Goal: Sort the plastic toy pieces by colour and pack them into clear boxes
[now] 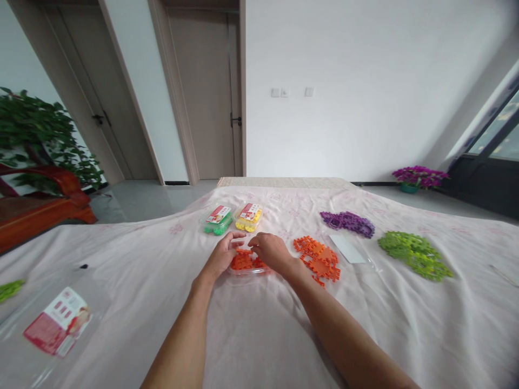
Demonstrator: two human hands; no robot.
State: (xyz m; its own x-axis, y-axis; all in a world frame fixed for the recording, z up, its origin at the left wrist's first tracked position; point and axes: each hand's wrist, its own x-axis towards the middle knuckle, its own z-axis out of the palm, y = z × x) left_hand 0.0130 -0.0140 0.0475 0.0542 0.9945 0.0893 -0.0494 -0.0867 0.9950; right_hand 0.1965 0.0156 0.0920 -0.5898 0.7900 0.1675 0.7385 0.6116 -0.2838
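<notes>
- Illumination: bright, even, diffuse; a pale window (503,127) stands at the right edge.
- Wall (344,65): near-white, greying toward the upper right corner.
- Shadows: soft and faint, including one on the cloth (251,340) along the right forearm (336,308).
- Glare: thin highlights on the rim of the box (251,271); dull sheen on the floor (178,201).
- Distortion: wide-angle; door (101,70) at left leans, margins stretched.
- Sharpness: moderate; small print on the near label (60,321) illegible.

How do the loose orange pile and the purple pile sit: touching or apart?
Apart: the head view shows pale cloth between the orange pile and the purple pile.
</notes>
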